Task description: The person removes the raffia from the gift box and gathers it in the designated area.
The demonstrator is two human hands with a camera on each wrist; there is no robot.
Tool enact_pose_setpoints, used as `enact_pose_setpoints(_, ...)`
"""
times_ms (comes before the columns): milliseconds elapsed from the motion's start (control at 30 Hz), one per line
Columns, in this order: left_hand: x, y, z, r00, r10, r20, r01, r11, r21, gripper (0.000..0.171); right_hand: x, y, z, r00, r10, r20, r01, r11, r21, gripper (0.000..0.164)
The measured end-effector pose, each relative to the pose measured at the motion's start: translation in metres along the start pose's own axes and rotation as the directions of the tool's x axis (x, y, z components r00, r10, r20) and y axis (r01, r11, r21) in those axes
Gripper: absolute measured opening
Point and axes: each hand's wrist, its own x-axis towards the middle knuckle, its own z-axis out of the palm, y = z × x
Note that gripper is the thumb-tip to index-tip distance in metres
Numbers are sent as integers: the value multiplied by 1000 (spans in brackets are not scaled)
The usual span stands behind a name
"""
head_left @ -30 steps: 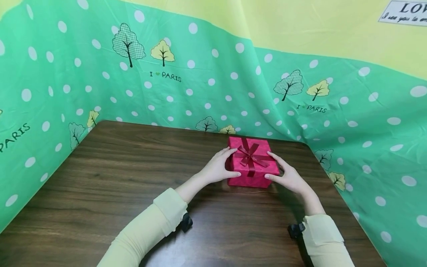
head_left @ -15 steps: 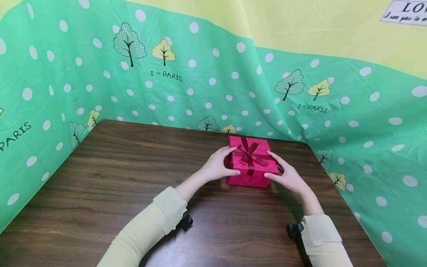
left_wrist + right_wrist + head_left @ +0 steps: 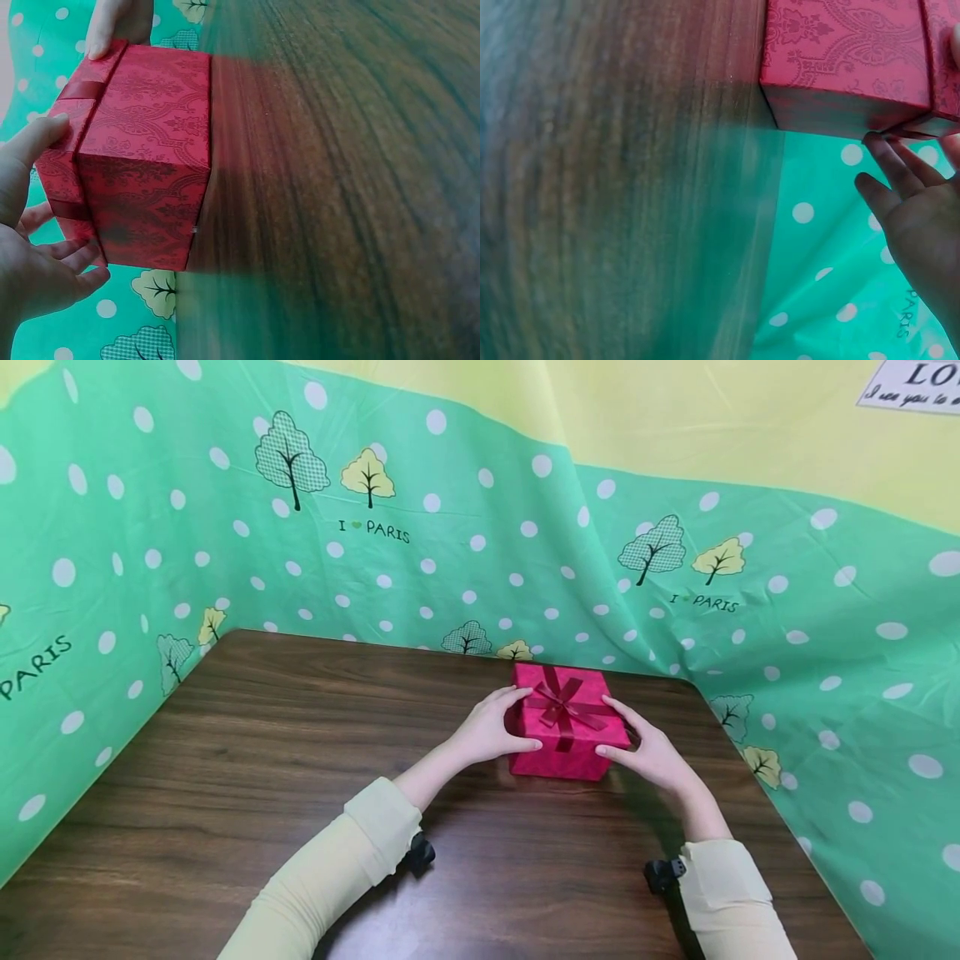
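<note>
A red patterned gift box (image 3: 558, 762) stands on the table. Its lid (image 3: 588, 681) carries a dark red ribbon bow (image 3: 564, 703). My left hand (image 3: 487, 727) grips the lid from the left side, thumb on the front face and fingers toward the back. On the opposite side my right hand (image 3: 654, 755) holds the lid in the same way. In the left wrist view, the left thumb (image 3: 46, 135) lies on the lid's ribboned rim, above a dark seam along the box body (image 3: 146, 112). The right fingertips (image 3: 871, 142) reach the lid's lower edge in the right wrist view. The box's inside is hidden.
A dark wood-grain table (image 3: 300, 735) extends around the box, which is near its far right corner. A green and yellow curtain (image 3: 465, 502) with dots and trees hangs along the back and sides. Small black wrist cameras (image 3: 663, 876) sit at both cuffs.
Both hands and the lid's top sit very slightly higher than before, while the bottom of the box stays nearly in place. The grip looks the same.
</note>
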Motion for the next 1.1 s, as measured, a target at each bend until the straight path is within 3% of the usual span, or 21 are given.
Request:
enact_pose_setpoints(200,1,2,-1,1000,2,-1,-2,1000,8,82,-1,-4,-2,1000,1,0,-1,1000,11,84)
enact_pose_setpoints(467,3,4,-5,1000,13,-14,-12,1000,17,83,-1,-9,-7,998,-60,-11,59,996,-73,81)
enact_pose_setpoints(633,5,5,-8,1000,20,-17,-20,1000,10,83,-2,-14,-8,998,-69,-14,68,994,-86,78)
enact_pose_setpoints(700,5,7,-11,1000,25,-19,-25,1000,4,83,-6,-26,-10,997,-72,-13,70,994,-89,77)
enact_pose_setpoints(900,7,9,-18,999,40,-31,-40,999,3,82,-4,-27,-15,992,-120,-34,117,989,-91,74)
enact_pose_setpoints(1100,7,13,-27,998,34,-57,-37,998,-55,82,-4,-26,-18,983,-177,-55,172,982,-80,74)
